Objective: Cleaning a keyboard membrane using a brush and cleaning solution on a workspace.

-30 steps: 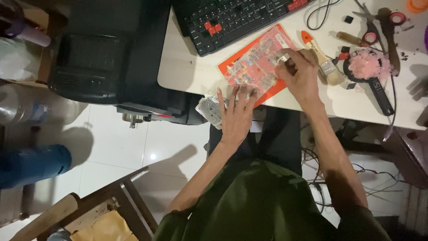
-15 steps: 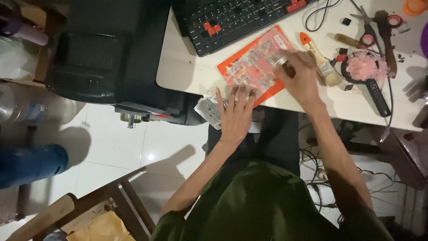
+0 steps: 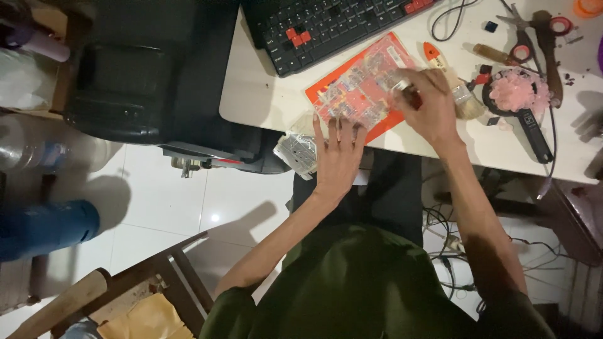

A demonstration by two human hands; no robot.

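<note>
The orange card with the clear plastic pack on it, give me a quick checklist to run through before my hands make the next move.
1. Left hand flat on the near edge of the clear plastic pack: ok.
2. Right hand closed on a small object at the pack's right end: ok; what the object is: cannot tell.
3. Orange card lying fully on the white table: ok.
4. Paintbrush clear of the right hand: not ok, it runs under it.
5. Second clear pack secure on the table: not ok, it overhangs the edge.
</note>
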